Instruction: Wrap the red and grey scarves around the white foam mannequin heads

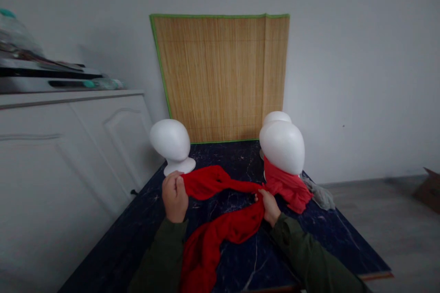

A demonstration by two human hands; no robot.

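Observation:
A long red scarf [206, 182] stretches between my two hands over the dark table. My left hand [175, 197] is closed on one end, just in front of a bare white foam head [171, 139]. My right hand [268, 206] grips the scarf farther along, fingers wrapped round it. From there the rest of the scarf hangs in a loop and runs down toward the table's near edge. Beside my right hand stands another white foam head [282, 146] with a coral-red cloth [288, 187] wrapped round its neck.
Behind the right head, a further white head [276, 116] is partly hidden. A greyish cloth [321, 193] lies at the table's right edge. The blue marbled table [237, 153] meets a bamboo mat [223, 78] on the wall. White cabinets [68, 160] flank the left side.

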